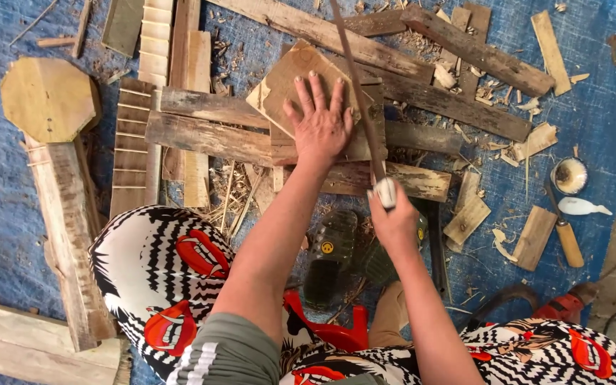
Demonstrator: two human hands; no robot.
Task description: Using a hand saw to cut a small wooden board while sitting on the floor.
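One square board (301,78) is pinned flat by the open left hand (320,122); one saw (356,93) is gripped by the closed right hand (393,221). Two shoes (331,253) are seen below.

Left hand (320,122) flat on wood board (295,82), which lies on crossed planks (208,135) over the tarp (607,107). Saw (356,93) just right of it, handle in right hand (393,221). Octagonal board (50,98) far left; chisel (563,232) and bowl (570,175) far right.
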